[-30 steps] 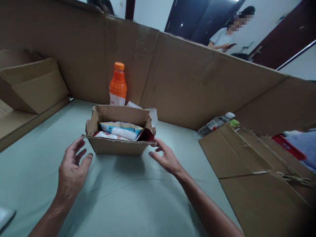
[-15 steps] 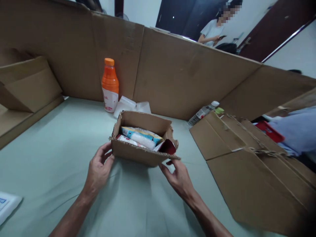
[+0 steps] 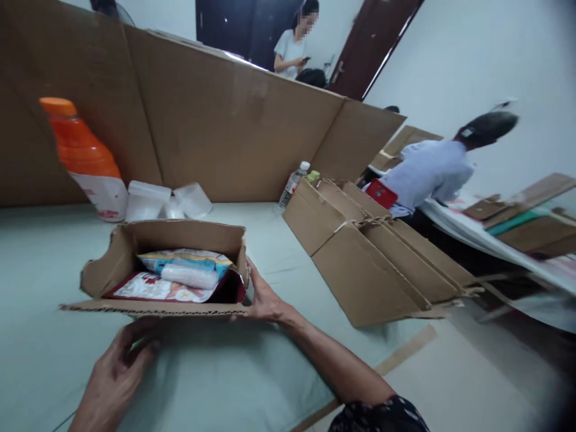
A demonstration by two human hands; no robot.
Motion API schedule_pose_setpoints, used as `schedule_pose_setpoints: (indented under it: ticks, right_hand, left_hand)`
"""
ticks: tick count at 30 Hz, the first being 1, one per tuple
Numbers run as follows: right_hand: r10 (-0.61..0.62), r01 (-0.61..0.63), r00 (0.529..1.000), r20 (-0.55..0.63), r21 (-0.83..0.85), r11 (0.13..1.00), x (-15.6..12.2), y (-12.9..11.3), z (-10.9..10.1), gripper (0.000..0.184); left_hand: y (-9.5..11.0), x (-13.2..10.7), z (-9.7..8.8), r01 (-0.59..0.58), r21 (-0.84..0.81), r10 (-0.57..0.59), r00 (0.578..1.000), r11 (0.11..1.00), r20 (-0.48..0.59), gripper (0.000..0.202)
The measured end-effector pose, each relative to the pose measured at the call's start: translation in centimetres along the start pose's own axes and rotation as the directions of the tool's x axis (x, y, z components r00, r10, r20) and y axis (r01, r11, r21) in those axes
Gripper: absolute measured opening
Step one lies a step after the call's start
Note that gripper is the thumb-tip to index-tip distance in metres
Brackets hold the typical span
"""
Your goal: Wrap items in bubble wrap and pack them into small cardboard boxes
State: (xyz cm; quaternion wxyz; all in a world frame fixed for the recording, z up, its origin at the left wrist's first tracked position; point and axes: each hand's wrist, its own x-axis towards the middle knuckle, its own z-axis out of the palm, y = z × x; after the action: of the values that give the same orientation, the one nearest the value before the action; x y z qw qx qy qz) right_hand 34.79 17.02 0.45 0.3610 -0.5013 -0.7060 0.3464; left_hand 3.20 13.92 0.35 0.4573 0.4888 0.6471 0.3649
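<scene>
A small open cardboard box (image 3: 189,309) with ragged edges is in front of me, its front flap jutting to the left. Inside lie a blue-and-yellow packet (image 3: 213,259), a clear plastic-wrapped roll (image 3: 189,276) and a red-and-white packet (image 3: 148,287). My right hand (image 3: 265,298) grips the box's right end, thumb at the front and fingers along the side. Below the front edge, my left hand (image 3: 117,363) is half curled with thumb and fingers apart, holding nothing. Its fingertips come close to the box; whether they touch it I cannot tell.
An orange-capped bottle (image 3: 92,162) and translucent plastic containers (image 3: 148,201) stand behind the box, before a cardboard wall (image 3: 216,132). To the right are a divided carton (image 3: 355,270) and a clear water bottle (image 3: 294,183). Two other people are beyond; pale green cloth covers the table.
My view has swung right. The box has turned, its jutting flap now at the left. My right hand has moved onto its right end; my left hand has come away from its corner.
</scene>
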Motion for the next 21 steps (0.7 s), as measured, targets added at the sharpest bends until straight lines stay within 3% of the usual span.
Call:
schedule_pose_setpoints:
  ticks: [4,9,12,16,19,21]
  right_hand:
    - [-0.093,0.086,0.992,-0.089,-0.082,0.993,0.3,1.1,0.3,0.138]
    - [-0.057,0.000,0.956,-0.287,-0.195,0.981,-0.8,2.4,-1.4,0.125]
    - [-0.021,-0.068,0.883,-0.469,-0.172,0.983,-2.0,3.2,-3.0,0.116]
    - [0.057,-0.186,0.738,-0.673,-0.121,0.975,-3.2,4.5,-5.5,0.112]
    - [0.115,-0.310,0.641,-0.759,-0.119,0.943,-3.7,5.6,-7.5,0.111]
    - [0.146,-0.394,0.606,-0.782,-0.135,0.909,-4.0,6.2,-8.6,0.111]
  left_hand:
    - [1.0,2.1,3.1,-0.084,0.047,0.082,0.995,0.995,0.048,0.049]
    - [2.7,5.1,7.7,-0.314,0.105,0.301,0.946,0.944,0.123,0.045]
    - [4.4,6.8,11.7,-0.408,0.037,0.392,0.896,0.912,0.210,0.045]
    - [6.9,9.3,18.3,-0.468,-0.048,0.455,0.822,0.882,0.343,0.054]
    - [8.5,10.9,23.3,-0.494,-0.110,0.488,0.753,0.862,0.441,0.062]
    - [9.0,11.6,26.1,-0.501,-0.139,0.500,0.717,0.854,0.485,0.070]
